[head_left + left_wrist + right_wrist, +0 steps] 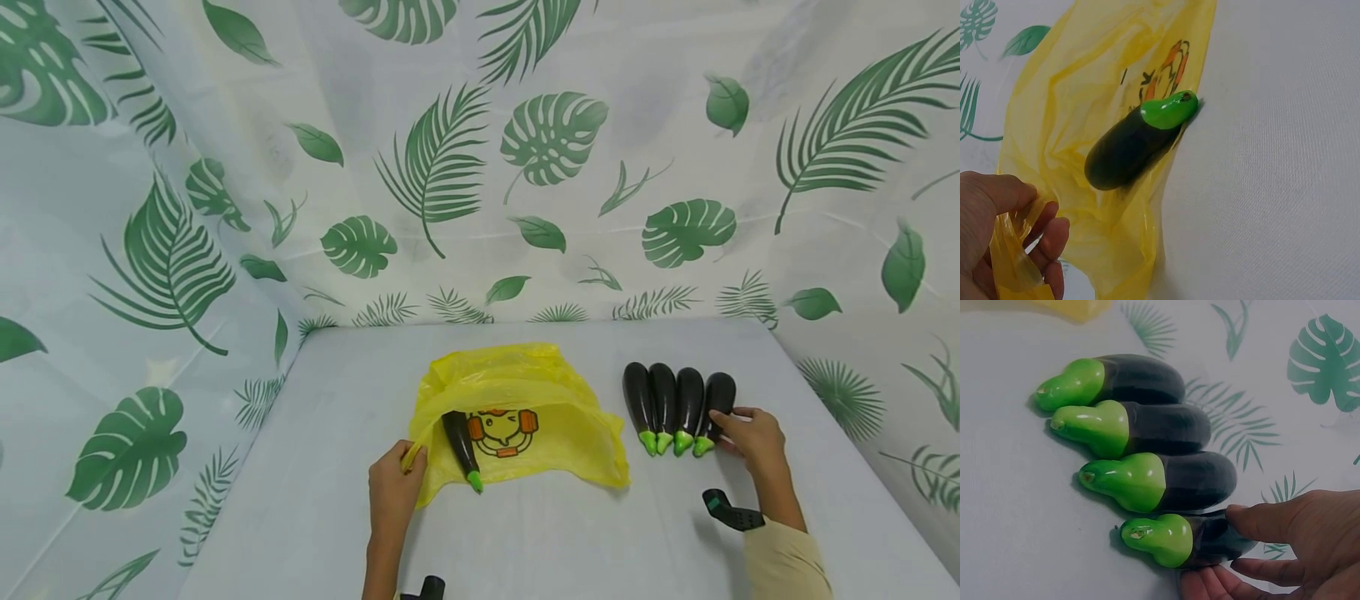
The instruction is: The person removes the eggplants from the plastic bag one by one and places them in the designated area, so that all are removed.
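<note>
A yellow plastic bag (555, 442) with a cartoon print lies on the table with its mouth toward me. My left hand (395, 487) pinches the left edge of its mouth between thumb and fingers; the left wrist view shows the bunched plastic in the grip. Inside the bag mouth rests one eggplant (1132, 150), its green stem end pointing out. To the right, several dark eggplants (663, 408) lie side by side, green ends toward me. At the rightmost eggplant (1210, 537), my right hand (756, 437) has its thumb on top and its fingers along the outer side.
A white table (300, 500) carries everything. Behind it and at both sides hang white sheets (465, 183) printed with green leaves. Bare tabletop separates the bag from the row of eggplants.
</note>
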`<action>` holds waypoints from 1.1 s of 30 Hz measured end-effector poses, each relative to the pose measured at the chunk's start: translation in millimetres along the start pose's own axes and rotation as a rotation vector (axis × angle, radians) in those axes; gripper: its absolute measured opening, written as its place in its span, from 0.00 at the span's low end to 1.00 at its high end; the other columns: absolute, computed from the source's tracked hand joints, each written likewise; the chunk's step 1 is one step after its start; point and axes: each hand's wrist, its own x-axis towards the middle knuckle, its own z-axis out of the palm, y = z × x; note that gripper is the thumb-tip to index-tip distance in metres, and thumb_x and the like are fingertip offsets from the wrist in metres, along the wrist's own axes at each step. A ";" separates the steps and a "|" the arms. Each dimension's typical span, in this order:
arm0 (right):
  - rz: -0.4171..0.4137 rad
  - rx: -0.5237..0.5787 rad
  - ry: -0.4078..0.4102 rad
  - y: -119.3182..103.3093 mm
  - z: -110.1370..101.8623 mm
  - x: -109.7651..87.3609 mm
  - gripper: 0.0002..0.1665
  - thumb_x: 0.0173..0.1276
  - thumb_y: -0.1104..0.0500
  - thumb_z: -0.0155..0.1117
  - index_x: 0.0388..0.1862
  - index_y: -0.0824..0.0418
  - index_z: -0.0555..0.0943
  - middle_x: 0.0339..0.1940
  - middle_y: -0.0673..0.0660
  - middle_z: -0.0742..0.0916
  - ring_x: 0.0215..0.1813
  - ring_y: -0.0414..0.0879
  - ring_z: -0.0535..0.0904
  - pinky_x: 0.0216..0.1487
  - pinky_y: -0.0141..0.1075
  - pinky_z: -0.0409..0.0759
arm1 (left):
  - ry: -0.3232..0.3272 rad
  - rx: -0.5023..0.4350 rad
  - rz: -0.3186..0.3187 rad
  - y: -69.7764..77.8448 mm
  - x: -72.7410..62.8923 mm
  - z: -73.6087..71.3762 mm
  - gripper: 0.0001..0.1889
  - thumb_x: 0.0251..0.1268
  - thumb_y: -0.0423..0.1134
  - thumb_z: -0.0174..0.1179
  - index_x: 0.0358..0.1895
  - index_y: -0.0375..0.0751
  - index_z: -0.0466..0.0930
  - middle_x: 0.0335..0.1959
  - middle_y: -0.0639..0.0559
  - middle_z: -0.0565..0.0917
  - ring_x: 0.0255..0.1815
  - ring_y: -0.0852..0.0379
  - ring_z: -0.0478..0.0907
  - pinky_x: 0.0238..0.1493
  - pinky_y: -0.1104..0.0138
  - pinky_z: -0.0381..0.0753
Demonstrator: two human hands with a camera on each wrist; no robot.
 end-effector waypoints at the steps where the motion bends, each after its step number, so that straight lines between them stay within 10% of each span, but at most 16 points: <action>1: -0.002 0.002 -0.001 0.5 -0.3 0.6 0.44 0.71 0.49 0.56 0.71 0.80 0.56 0.63 0.80 0.70 0.36 0.48 0.82 0.43 0.43 0.82 | 0.000 -0.002 0.001 0.1 0.2 -0.1 0.05 0.61 0.36 0.65 0.34 0.38 0.84 0.21 0.53 0.78 0.22 0.62 0.66 0.24 0.72 0.67; 15: -0.010 0.064 -0.030 4.1 1.4 1.1 0.43 0.70 0.54 0.58 0.70 0.80 0.55 0.63 0.81 0.68 0.30 0.36 0.78 0.36 0.34 0.84 | -0.002 -0.009 -0.011 -1.6 -1.6 -0.7 0.05 0.61 0.36 0.65 0.34 0.38 0.84 0.21 0.52 0.78 0.22 0.61 0.67 0.24 0.72 0.67; 23: -0.008 0.077 -0.032 3.9 1.5 -0.7 0.44 0.70 0.52 0.58 0.71 0.80 0.54 0.64 0.81 0.67 0.55 0.67 0.77 0.38 0.35 0.84 | 0.015 0.006 -0.002 -3.3 -1.2 1.3 0.05 0.61 0.36 0.66 0.34 0.38 0.84 0.21 0.53 0.78 0.22 0.61 0.67 0.25 0.72 0.67; 33: 0.029 0.108 -0.021 18.2 0.7 13.8 0.46 0.70 0.48 0.58 0.74 0.76 0.53 0.68 0.80 0.65 0.65 0.69 0.70 0.29 0.29 0.82 | 0.022 0.000 0.012 -3.5 -1.0 2.1 0.05 0.61 0.36 0.66 0.34 0.38 0.84 0.22 0.52 0.79 0.23 0.61 0.67 0.25 0.72 0.67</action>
